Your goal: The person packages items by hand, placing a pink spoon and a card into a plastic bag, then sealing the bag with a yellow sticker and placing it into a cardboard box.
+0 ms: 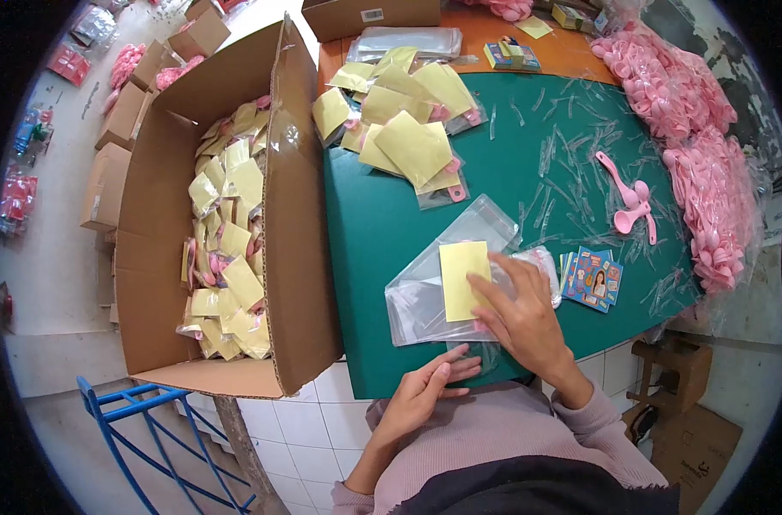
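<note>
Yellow card (465, 296) lies on clear plastic bags (412, 313) near the front edge of the green table (357, 232). Spread fingers of the right hand (528, 313) reach over the card's right side; I cannot tell whether they pinch it. The left hand (425, 390) has its fingers stretched out beside clear film, its grip unclear. Picture cards (595, 279) and pink spoons (627, 193) lie to the right.
</note>
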Demonstrator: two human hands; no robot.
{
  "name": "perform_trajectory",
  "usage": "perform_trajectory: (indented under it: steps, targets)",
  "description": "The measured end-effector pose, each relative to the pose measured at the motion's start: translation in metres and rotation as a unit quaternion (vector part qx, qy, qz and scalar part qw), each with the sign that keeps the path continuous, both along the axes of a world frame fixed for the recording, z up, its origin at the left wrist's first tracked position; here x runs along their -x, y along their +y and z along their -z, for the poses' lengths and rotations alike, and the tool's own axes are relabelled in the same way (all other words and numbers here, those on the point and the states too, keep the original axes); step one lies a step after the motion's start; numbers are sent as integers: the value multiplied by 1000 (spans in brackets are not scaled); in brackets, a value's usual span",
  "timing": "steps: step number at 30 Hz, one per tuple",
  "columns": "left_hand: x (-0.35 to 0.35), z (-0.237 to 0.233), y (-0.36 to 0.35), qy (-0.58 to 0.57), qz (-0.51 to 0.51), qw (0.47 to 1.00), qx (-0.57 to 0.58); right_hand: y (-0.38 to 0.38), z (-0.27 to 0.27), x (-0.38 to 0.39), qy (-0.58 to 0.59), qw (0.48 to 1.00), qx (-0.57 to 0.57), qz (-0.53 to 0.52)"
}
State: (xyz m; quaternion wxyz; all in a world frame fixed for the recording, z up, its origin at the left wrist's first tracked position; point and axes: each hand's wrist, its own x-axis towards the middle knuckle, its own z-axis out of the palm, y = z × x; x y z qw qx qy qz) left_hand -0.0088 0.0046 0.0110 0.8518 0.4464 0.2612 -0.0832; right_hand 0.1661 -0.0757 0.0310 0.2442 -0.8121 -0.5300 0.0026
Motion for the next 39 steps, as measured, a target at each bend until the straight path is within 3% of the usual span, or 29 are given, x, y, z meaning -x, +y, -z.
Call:
perform_trajectory:
  steps: [2, 5, 10, 17, 22, 24, 25, 27, 29, 30, 31, 33, 34, 36, 38, 39]
  targets:
    - [3, 1, -2, 6, -15, 1000, 9, -13, -9, 2, 123, 989, 11, -85]
    - [7, 1, -2, -2, -15, 999, 32, -26, -19, 11, 182, 967, 56, -168]
    - [13, 3, -3, 73, -21, 996, 40, -24, -6, 33, 153, 968, 53, -192]
    - [14, 13, -9, 59, -105, 987, 110, -20, -1, 41, 31, 970, 61, -235]
    - [7, 13, -12, 45, -125, 991, -23, -23, 3, 32, 31, 952, 49, -300]
    - [2, 9, -12, 65, -148, 987, -8, -20, -1, 12, 168, 914, 25, -368]
    - [-1, 7, -11, 85, -170, 982, 8, -20, -6, 2, 168, 914, 25, -368]
    - [-5, 2, -11, 76, -186, 979, 26, -21, -20, -25, 355, 819, 17, -451]
    - [-7, 1, -9, 66, -200, 977, 43, -31, -29, -80, 429, 781, 3, -454]
    - [-4, 3, -8, 66, -182, 980, 39, -38, -35, -115, 437, 789, -1, -432]
    - [-3, 4, -6, 67, -164, 984, 35, -53, -35, -149, 417, 847, -9, -328]
    - [-5, -5, -5, 87, -159, 983, 40, -82, -30, -219, 317, 947, 27, 52]
    - [-8, -9, -5, 105, -161, 980, 46, -83, -34, -217, 313, 948, 25, 53]
    - [-7, -13, -3, 108, -143, 983, 36, -89, -45, -196, 102, 985, 10, 138]
    - [-8, -11, -6, 114, -133, 984, 28, -89, -50, -165, -112, 971, -5, 209]
    - [-9, -9, -8, 101, -143, 984, 29, -73, -50, -131, -118, 984, -1, 133]
